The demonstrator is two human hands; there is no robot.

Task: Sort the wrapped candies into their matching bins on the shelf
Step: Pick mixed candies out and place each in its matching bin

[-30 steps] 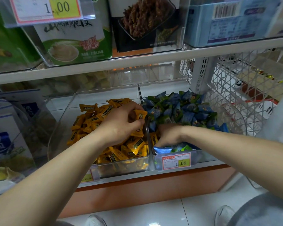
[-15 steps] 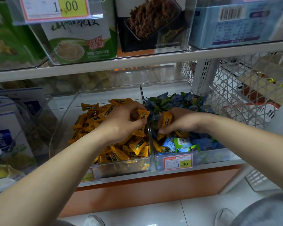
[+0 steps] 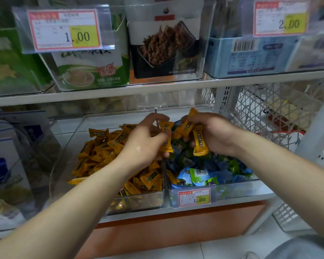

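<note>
Two clear bins stand side by side on the lower shelf. The left bin [image 3: 138, 201] is heaped with orange wrapped candies [image 3: 101, 156]. The right bin [image 3: 232, 189] holds blue and green wrapped candies [image 3: 213, 171], with a few orange ones along its left side. My right hand [image 3: 211, 133] hovers above the right bin and grips several orange candies [image 3: 199, 143]. My left hand [image 3: 148, 143] is over the divider between the bins, pinching an orange candy [image 3: 166, 128] and holding another below it.
A white shelf board [image 3: 157, 88] with boxed goods and price tags runs just above the bins. A white wire basket [image 3: 269, 113] stands to the right, boxed cartons [image 3: 6, 165] to the left. A price label [image 3: 194, 197] hangs on the right bin's front.
My right hand has come up out of the blue and green candies holding several orange ones. Both hands have met above the divider. The camera has moved closer.
</note>
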